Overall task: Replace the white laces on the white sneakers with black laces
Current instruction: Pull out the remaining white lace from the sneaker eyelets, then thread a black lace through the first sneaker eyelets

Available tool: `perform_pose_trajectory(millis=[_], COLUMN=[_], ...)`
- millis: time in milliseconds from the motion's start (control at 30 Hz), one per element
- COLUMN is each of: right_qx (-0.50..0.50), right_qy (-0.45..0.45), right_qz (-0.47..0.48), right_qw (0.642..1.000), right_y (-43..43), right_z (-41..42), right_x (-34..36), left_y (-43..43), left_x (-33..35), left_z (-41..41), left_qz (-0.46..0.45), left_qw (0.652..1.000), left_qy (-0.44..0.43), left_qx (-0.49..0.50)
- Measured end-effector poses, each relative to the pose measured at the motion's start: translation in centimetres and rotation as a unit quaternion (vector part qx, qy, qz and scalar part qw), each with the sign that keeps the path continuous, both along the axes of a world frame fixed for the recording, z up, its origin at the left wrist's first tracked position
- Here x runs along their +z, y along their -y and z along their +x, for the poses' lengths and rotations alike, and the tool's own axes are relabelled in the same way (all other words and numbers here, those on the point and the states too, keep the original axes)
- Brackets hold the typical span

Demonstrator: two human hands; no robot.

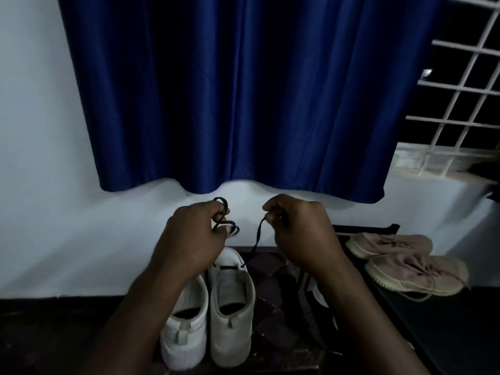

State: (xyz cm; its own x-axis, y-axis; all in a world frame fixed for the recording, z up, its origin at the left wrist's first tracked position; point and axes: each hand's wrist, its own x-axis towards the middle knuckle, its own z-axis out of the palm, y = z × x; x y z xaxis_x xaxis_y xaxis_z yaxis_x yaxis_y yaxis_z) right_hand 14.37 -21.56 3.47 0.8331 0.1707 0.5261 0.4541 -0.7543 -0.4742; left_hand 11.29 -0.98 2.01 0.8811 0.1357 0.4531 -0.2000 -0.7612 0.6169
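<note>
Holding the black lace [257,236] up, the left hand [189,236] grips a bunch of loops and the right hand [300,234] pinches the other end. The lace runs down to the front holes of a sneaker [232,315], which sits below and between the hands with its toe pointing away. The next holes probably lie nearer the person. Nothing shows inside the sneaker.

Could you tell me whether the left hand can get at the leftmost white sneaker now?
Likely yes: the leftmost white sneaker sits just below the left hand, nothing between, though that hand grips bunched black lace.
</note>
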Motion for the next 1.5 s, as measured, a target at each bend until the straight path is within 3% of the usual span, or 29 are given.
perform_pose_trajectory(millis=[200, 267, 467, 567, 767, 933, 1200, 1500], right_qx=[0.072, 0.088, 0.128, 0.123, 0.197, 0.208, 0.291, 0.333], right_qy=[-0.008, 0.014, 0.023, -0.002, -0.068, -0.108, -0.134, -0.102], right_qz=[-0.049, -0.046, 0.087, 0.156, 0.322, 0.356, 0.502, 0.516], right_qw=[0.996, 0.995, 0.988, 0.98, 0.923, 0.904, 0.803, 0.783], right_y=[-1.4, -1.6, -1.1, -0.9, -0.5, -0.5, -0.2, -1.1], right_z=[0.7, 0.4, -1.0, -1.2, -1.6, -1.5, -1.8, -2.8], right_x=[5.7, 7.7, 13.8, 17.2, 23.9, 26.7, 30.0, 33.3], left_y=[0.9, 1.1, 1.2, 1.4, 1.7, 1.9, 1.9, 1.9], left_x=[5.0, 7.3, 15.4, 19.2, 24.7, 28.2, 32.5, 34.4], left_z=[-0.4, -0.5, -0.4, -0.2, -0.5, -1.0, -2.4, -3.2], left_qz=[-0.071, -0.055, -0.127, -0.11, -0.065, -0.172, -0.187, -0.158], left_qw=[0.995, 0.996, 0.98, 0.979, 0.985, 0.974, 0.963, 0.96], left_qy=[-0.018, 0.006, 0.073, 0.087, 0.093, 0.082, 0.109, 0.169], left_qx=[-0.064, -0.073, -0.137, -0.146, -0.13, -0.121, -0.159, -0.156])
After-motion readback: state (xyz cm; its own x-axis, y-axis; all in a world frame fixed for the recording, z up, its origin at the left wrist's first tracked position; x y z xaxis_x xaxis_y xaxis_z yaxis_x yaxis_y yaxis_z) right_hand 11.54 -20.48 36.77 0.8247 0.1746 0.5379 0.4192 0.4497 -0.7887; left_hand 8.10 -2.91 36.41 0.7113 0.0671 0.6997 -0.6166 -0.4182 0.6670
